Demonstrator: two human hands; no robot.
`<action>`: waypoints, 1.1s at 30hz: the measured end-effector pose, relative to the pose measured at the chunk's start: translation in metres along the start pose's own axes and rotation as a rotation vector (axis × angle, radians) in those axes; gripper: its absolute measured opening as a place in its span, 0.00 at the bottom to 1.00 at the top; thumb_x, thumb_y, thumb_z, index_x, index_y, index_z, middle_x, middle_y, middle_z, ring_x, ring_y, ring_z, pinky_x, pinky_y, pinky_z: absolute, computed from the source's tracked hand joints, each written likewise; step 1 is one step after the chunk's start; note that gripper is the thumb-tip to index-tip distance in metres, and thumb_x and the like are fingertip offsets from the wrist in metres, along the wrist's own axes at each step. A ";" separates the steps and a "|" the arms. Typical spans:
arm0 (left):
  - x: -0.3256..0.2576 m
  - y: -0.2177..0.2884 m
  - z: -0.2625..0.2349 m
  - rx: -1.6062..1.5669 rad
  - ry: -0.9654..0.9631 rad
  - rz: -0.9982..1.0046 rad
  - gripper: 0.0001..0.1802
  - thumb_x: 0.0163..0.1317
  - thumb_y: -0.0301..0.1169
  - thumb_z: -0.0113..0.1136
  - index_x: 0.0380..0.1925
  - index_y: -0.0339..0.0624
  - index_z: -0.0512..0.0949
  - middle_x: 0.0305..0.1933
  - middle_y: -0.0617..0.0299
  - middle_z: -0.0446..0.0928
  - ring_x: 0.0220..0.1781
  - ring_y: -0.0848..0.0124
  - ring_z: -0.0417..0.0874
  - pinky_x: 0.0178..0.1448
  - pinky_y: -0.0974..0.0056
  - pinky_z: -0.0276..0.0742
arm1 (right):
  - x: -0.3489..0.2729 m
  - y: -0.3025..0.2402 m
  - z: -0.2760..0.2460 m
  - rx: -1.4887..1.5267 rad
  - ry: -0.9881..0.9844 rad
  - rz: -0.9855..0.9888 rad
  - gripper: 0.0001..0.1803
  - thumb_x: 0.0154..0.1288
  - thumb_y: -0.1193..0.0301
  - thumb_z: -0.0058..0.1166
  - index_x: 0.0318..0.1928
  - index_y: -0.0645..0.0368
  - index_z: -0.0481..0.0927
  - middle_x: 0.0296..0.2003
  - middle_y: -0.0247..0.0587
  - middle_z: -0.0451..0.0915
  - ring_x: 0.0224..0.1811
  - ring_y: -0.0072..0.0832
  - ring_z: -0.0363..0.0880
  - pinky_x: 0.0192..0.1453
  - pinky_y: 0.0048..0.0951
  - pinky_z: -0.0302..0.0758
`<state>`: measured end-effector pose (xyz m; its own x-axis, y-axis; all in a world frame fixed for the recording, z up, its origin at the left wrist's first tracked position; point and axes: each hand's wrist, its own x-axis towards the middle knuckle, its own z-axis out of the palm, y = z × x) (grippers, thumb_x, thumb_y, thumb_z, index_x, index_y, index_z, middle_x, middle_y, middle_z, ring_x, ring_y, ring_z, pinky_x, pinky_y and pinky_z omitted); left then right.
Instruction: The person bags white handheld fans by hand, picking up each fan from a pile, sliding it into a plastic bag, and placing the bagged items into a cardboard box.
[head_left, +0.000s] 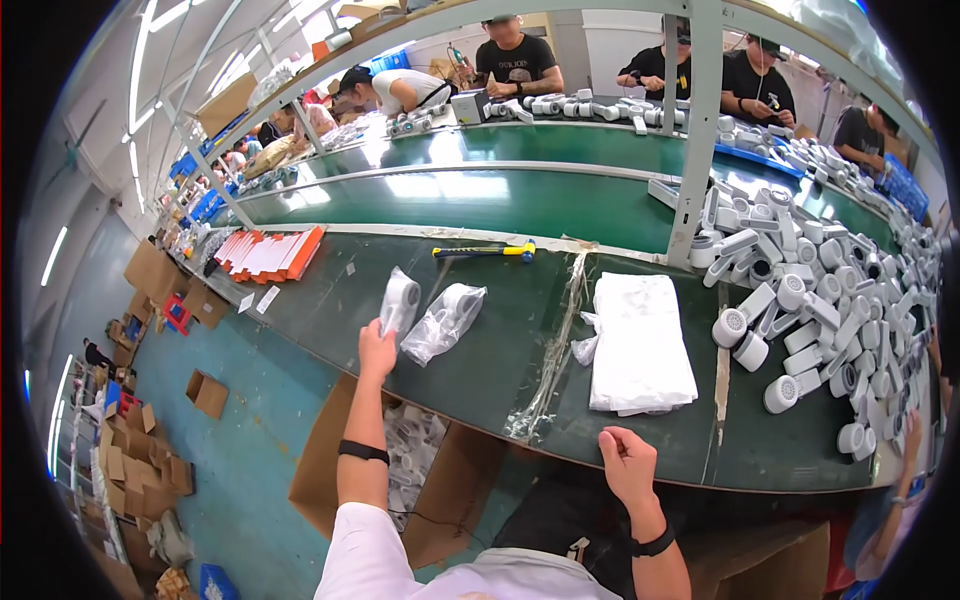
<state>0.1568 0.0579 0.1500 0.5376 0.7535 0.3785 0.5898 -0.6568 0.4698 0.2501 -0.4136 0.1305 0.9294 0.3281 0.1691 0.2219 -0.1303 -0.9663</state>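
My left hand (377, 350) is closed on the lower end of a clear plastic bag with a white-grey round-headed handheld device (401, 300) in it, held over the dark green worktable. Just right of it lies a second bagged device (447, 322) of the same kind. My right hand (628, 466) hovers at the table's near edge, fingers curled in, with nothing visible in them. Nearest to it is a stack of white plastic bags (642, 345) lying flat on the table. The exact kind of device cannot be made out through the film.
A large heap of white-grey devices with round grilles (800, 300) covers the right side. A yellow-and-blue hammer (485, 251) lies at the back, orange-and-white flat boxes (268, 254) far left. Below stands an open carton (460, 490) of devices. Co-workers sit beyond the green conveyor (460, 197).
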 end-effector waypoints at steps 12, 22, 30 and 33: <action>-0.006 0.069 0.021 0.113 -0.156 0.209 0.31 0.53 0.51 0.67 0.55 0.52 0.76 0.71 0.57 0.62 0.70 0.53 0.64 0.62 0.36 0.65 | 0.001 0.003 -0.004 -0.024 0.028 -0.024 0.09 0.65 0.71 0.61 0.38 0.67 0.83 0.25 0.38 0.82 0.24 0.18 0.77 0.31 0.21 0.74; -0.014 0.063 0.022 0.193 -0.198 -0.042 0.24 0.52 0.40 0.64 0.50 0.48 0.77 0.71 0.59 0.60 0.67 0.50 0.66 0.58 0.34 0.68 | -0.005 0.001 -0.001 -0.021 0.021 -0.056 0.08 0.64 0.72 0.62 0.38 0.66 0.83 0.26 0.40 0.82 0.24 0.19 0.79 0.31 0.22 0.75; -0.017 0.077 0.028 0.376 0.050 0.078 0.31 0.48 0.42 0.69 0.53 0.45 0.75 0.68 0.53 0.61 0.68 0.48 0.62 0.55 0.38 0.70 | -0.007 -0.002 -0.010 0.068 0.049 -0.048 0.08 0.65 0.73 0.61 0.40 0.66 0.83 0.26 0.34 0.81 0.26 0.14 0.75 0.31 0.19 0.73; -0.037 0.103 0.016 0.183 0.162 0.247 0.32 0.49 0.43 0.71 0.54 0.45 0.75 0.69 0.51 0.62 0.70 0.49 0.60 0.62 0.40 0.64 | -0.012 -0.018 -0.046 0.077 0.113 -0.010 0.08 0.64 0.73 0.61 0.42 0.63 0.84 0.28 0.36 0.83 0.27 0.16 0.77 0.32 0.19 0.74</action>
<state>0.2072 -0.0383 0.1713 0.5833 0.5567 0.5915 0.5604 -0.8029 0.2030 0.2481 -0.4582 0.1550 0.9556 0.2207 0.1953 0.2119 -0.0540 -0.9758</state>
